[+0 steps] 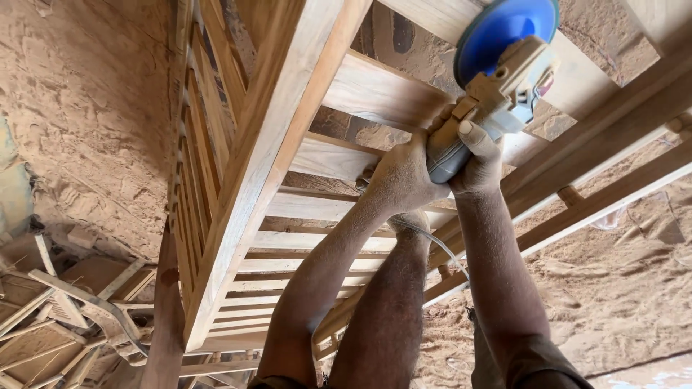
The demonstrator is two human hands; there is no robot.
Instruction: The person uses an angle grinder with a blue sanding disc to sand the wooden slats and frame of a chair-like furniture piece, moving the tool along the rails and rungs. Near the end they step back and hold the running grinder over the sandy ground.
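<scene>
Your left hand and right hand both clamp around the grey body of the disc sander, its blue disc lying against a slat of the wooden slatted frame. Sawdust-covered ground lies beyond the frame; a cord seemingly trails below the sander.

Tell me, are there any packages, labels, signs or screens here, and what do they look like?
No packages, signs or screens.
Small red patch, perhaps a label or switch: on the right side of the dusty grey power sander with round blue disc, held by both hands at the top; too blurred to tell more.
</scene>
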